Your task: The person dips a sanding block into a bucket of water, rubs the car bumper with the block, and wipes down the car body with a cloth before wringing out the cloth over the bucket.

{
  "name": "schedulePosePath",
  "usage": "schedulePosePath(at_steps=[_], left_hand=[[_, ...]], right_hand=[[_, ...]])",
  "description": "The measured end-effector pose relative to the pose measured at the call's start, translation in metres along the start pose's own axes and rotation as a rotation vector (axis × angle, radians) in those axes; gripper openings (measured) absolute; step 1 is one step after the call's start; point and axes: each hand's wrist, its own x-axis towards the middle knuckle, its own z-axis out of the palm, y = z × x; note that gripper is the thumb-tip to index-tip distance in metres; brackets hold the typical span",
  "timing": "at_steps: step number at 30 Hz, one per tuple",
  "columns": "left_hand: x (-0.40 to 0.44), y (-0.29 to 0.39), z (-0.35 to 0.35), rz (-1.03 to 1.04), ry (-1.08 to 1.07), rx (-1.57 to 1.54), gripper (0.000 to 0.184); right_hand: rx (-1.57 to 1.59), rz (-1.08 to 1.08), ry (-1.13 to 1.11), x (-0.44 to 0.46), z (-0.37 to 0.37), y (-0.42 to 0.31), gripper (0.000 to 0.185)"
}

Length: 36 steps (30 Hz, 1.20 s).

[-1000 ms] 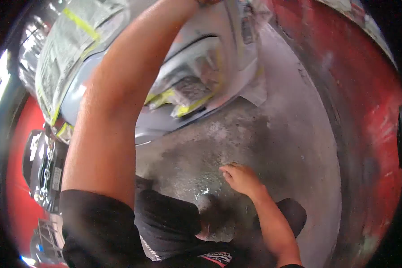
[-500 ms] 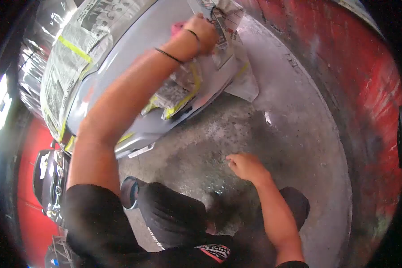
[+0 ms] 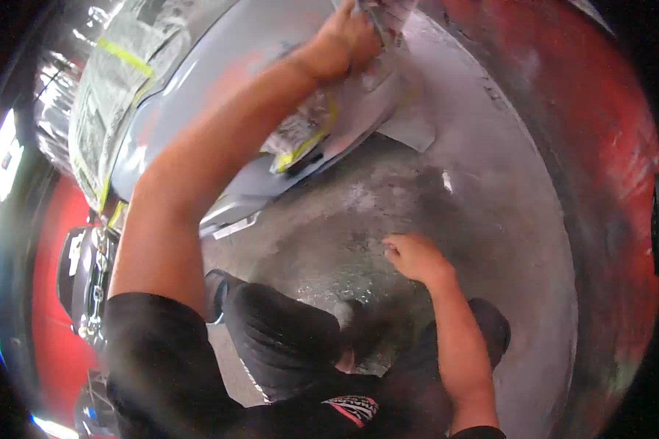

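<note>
My left hand reaches across a grey car panel at the top of the view, beside its masked right end. Motion smears its fingers, which look closed; what they grip is hidden. Newspaper edged with yellow tape covers an opening in the panel, below my left wrist. My right hand hangs over the floor with curled fingers and nothing visible in them, apart from the car.
More newspaper and shiny plastic sheeting cover the car at left. A dark vehicle stands farther left. A red, stained wall curves along the right. Below is wet concrete floor, with my knees near it.
My left hand has moved up and right along the panel. The pink thing seen by it before is out of sight. My right hand has shifted slightly right and up.
</note>
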Motion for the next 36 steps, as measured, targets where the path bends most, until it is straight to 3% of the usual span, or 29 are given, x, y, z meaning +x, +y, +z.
schedulePosePath(at_steps=[4,6,7,8,10,13,15,17,19,24,26,30,31,33,35,36], left_hand=[[-0.016,-0.084,-0.036,0.114,-0.049,-0.272,0.046],[-0.021,-0.090,-0.016,0.287,-0.182,-0.428,0.033],[-0.037,-0.088,0.000,0.192,-0.019,-0.332,0.034],[-0.058,-0.086,0.012,0.179,-0.026,-0.332,0.034],[-0.094,-0.082,0.024,0.086,0.405,-0.370,0.040],[-0.151,-0.067,0.024,0.003,0.436,-0.243,0.048],[-0.187,-0.055,0.038,-0.203,0.549,-0.205,0.056],[-0.219,-0.041,0.047,-0.317,0.436,-0.244,0.055],[-0.246,-0.026,0.064,-0.354,0.471,-0.272,0.054],[-0.223,-0.037,0.061,-0.367,0.493,-0.267,0.051],[-0.186,-0.050,0.049,-0.264,0.556,-0.299,0.046],[-0.105,-0.064,0.033,-0.162,0.311,-0.423,0.044],[-0.093,-0.061,0.030,-0.188,0.407,-0.411,0.044],[-0.098,-0.063,0.039,-0.227,0.479,-0.381,0.052],[-0.130,-0.056,0.060,-0.285,0.639,-0.262,0.075],[-0.157,-0.048,0.064,-0.296,0.597,-0.246,0.075]], right_hand=[[0.055,0.046,-0.076,0.010,0.004,0.007,0.032],[0.047,0.050,-0.065,0.013,0.005,0.020,0.033],[0.043,0.073,-0.063,0.013,0.005,0.025,0.033],[0.036,0.060,-0.068,0.012,0.002,0.028,0.033],[0.040,0.109,-0.032,0.013,-0.004,0.035,0.033],[0.013,0.134,-0.012,0.013,-0.007,0.043,0.033],[-0.008,0.138,-0.031,0.009,-0.011,0.041,0.033],[-0.030,0.152,-0.034,0.005,-0.018,0.038,0.034],[-0.033,0.165,-0.056,0.002,-0.022,0.036,0.035],[-0.073,0.124,-0.072,0.005,-0.019,0.042,0.036],[-0.075,0.098,-0.092,0.004,-0.013,0.045,0.036],[-0.015,0.123,-0.115,0.014,-0.008,0.029,0.037],[0.005,0.174,-0.136,0.019,-0.008,0.022,0.038],[-0.033,0.127,-0.169,0.033,0.007,0.022,0.039],[-0.056,0.074,-0.220,0.043,0.025,0.016,0.040],[-0.048,0.060,-0.261,0.050,0.035,0.011,0.040]])
